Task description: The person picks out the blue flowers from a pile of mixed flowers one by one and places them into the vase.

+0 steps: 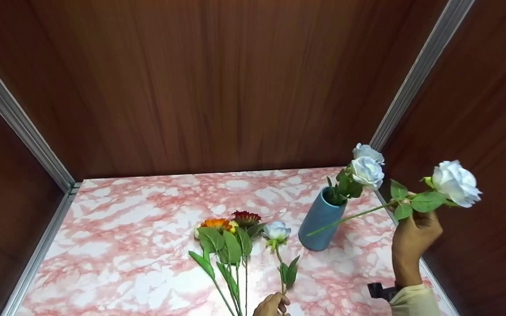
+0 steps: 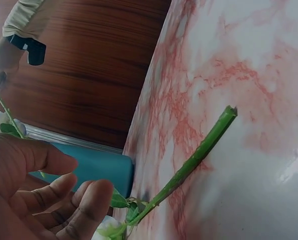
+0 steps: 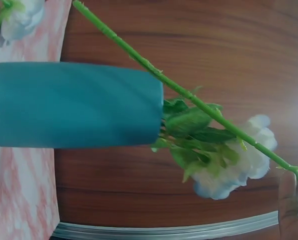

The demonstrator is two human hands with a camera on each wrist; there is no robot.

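Observation:
My right hand (image 1: 415, 232) pinches the stem of a white rose (image 1: 456, 183) just below its leaves. The rose's stem slants down to the left, and its cut end overlaps the blue vase (image 1: 319, 224) in the head view. Two white roses (image 3: 234, 160) stand in the vase, leaning right. At the table's near side, my left hand (image 1: 272, 305) hovers by another white rose (image 1: 277, 230) lying on the table. In the left wrist view, its fingers (image 2: 91, 205) are loosely bent with nothing between them, and the lying rose's green stem (image 2: 189, 165) runs past them.
Left of the lying rose are an orange flower (image 1: 216, 224) and a dark red flower (image 1: 247, 217) with long leafy stems. All rest on a pink-and-white marbled table (image 1: 125, 245). Brown wood-grain panels (image 1: 213, 87) with metal edge strips enclose it at the back and sides.

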